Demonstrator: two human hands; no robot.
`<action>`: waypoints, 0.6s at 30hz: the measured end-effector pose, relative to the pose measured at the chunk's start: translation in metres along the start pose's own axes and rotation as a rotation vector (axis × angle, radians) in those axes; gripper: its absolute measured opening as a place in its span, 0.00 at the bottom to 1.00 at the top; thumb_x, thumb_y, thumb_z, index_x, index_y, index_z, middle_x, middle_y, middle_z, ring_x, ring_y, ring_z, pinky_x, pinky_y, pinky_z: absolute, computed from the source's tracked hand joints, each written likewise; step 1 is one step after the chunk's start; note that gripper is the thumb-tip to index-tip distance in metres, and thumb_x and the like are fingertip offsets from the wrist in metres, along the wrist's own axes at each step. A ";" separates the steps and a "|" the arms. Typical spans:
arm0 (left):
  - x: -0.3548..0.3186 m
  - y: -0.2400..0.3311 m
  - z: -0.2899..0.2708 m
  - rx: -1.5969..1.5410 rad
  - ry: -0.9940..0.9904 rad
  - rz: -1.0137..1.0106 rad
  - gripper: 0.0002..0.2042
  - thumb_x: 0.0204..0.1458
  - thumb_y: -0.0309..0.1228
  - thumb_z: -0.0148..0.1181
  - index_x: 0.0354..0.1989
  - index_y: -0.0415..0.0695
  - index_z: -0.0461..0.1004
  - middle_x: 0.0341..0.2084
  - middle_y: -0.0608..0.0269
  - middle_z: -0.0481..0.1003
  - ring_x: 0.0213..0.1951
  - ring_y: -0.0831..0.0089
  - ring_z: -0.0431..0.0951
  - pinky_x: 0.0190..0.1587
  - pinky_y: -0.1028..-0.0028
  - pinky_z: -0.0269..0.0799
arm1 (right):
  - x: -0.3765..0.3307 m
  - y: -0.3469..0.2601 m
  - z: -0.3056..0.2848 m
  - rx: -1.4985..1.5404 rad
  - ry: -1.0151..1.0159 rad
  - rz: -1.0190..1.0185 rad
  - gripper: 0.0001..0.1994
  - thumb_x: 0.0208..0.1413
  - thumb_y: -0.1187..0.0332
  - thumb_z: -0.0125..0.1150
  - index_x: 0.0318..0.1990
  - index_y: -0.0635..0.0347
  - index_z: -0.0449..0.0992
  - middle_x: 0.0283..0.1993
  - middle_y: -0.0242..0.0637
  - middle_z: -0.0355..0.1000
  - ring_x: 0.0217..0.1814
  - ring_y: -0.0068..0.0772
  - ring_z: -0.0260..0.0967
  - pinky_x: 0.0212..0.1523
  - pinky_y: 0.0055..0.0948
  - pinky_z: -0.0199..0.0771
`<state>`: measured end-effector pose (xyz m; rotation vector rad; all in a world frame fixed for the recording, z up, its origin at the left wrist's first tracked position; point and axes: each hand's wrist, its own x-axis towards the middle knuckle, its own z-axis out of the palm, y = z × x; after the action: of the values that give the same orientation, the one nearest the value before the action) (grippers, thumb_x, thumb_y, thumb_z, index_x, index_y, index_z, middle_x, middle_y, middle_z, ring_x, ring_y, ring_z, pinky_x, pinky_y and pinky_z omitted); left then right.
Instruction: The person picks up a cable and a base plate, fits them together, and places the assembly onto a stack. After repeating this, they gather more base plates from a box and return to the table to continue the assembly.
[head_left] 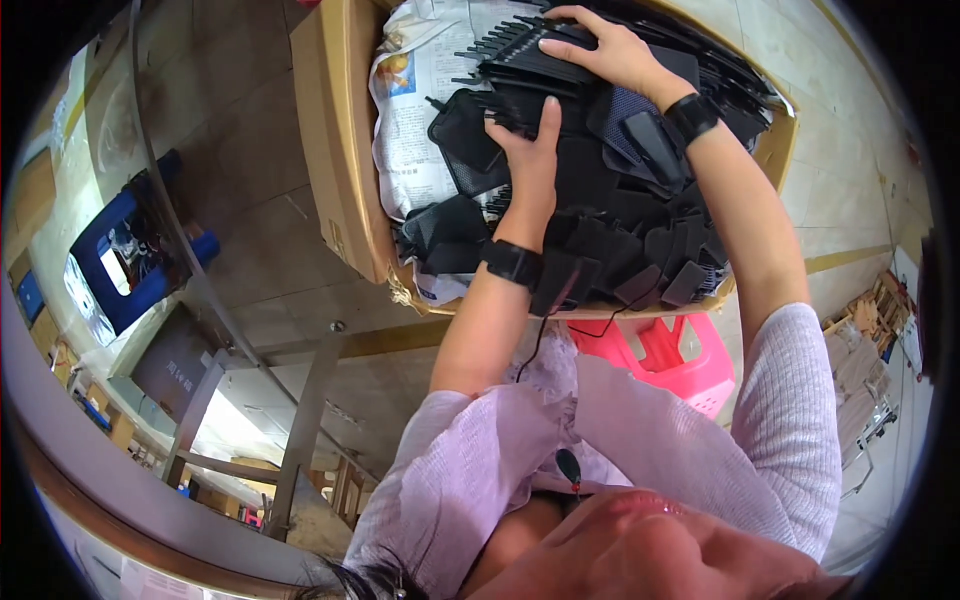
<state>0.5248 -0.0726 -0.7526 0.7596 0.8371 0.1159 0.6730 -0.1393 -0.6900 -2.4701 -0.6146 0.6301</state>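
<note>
Both hands reach into a cardboard box [340,130] filled with black toothed pieces [515,55], flat with comb-like prongs along one edge; their exact kind I cannot make out. At the far side, my right hand [612,55] is closed over a row of these pieces, thumb on the near face and fingers over the top. Nearer and to the left, my left hand [530,155] is among the pieces, its thumb stretched up and apart from the finger beside it. Its other fingers are hidden, and a piece by its fingertips is blurred. A black mesh piece [465,140] lies left of it.
Newspaper [415,165] lines the box's left side. A pink plastic stool [705,365] stands under its near edge. To the left are a metal-framed table [310,430] and a dark blue crate [120,260] on the tiled floor. Wooden pieces [870,325] lie far right.
</note>
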 end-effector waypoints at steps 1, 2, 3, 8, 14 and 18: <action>0.007 0.005 0.007 0.019 0.053 0.017 0.43 0.48 0.40 0.64 0.63 0.40 0.39 0.57 0.51 0.56 0.56 0.66 0.59 0.56 0.71 0.56 | 0.009 0.002 0.004 -0.103 -0.017 0.045 0.29 0.46 0.40 0.56 0.50 0.50 0.70 0.42 0.47 0.74 0.47 0.49 0.70 0.48 0.39 0.69; 0.010 0.004 0.014 0.030 0.106 0.024 0.44 0.48 0.42 0.64 0.63 0.40 0.37 0.57 0.50 0.54 0.56 0.65 0.58 0.57 0.71 0.56 | 0.017 0.011 0.008 -0.214 -0.039 0.097 0.29 0.46 0.40 0.56 0.49 0.51 0.71 0.42 0.47 0.74 0.48 0.49 0.70 0.48 0.40 0.69; 0.011 0.003 0.017 0.023 0.099 0.025 0.44 0.48 0.42 0.64 0.63 0.40 0.37 0.57 0.50 0.54 0.56 0.65 0.58 0.57 0.71 0.56 | 0.026 0.033 0.018 -0.266 0.092 -0.053 0.23 0.51 0.47 0.57 0.45 0.55 0.72 0.34 0.44 0.75 0.35 0.42 0.74 0.37 0.35 0.73; -0.009 0.014 0.006 0.117 0.068 0.197 0.45 0.48 0.46 0.63 0.62 0.36 0.36 0.57 0.47 0.53 0.57 0.63 0.57 0.59 0.70 0.52 | 0.003 0.023 0.023 -0.016 0.073 0.027 0.32 0.46 0.32 0.46 0.54 0.35 0.70 0.52 0.40 0.70 0.56 0.42 0.66 0.56 0.35 0.62; -0.067 0.060 0.023 0.275 -0.066 0.401 0.46 0.48 0.45 0.63 0.61 0.35 0.35 0.58 0.42 0.50 0.59 0.59 0.53 0.61 0.67 0.48 | -0.052 -0.021 -0.025 0.224 0.167 -0.075 0.20 0.57 0.54 0.53 0.55 0.46 0.69 0.55 0.36 0.69 0.58 0.33 0.64 0.59 0.28 0.59; -0.107 0.065 0.034 0.255 -0.097 0.393 0.47 0.46 0.45 0.65 0.61 0.35 0.35 0.58 0.43 0.50 0.59 0.59 0.53 0.62 0.67 0.48 | -0.094 -0.039 -0.050 0.246 0.205 -0.048 0.21 0.55 0.51 0.53 0.55 0.41 0.68 0.53 0.41 0.69 0.57 0.40 0.65 0.57 0.31 0.61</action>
<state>0.4883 -0.0841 -0.6287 1.1565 0.6084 0.3240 0.6139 -0.1774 -0.6009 -2.2464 -0.4842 0.4006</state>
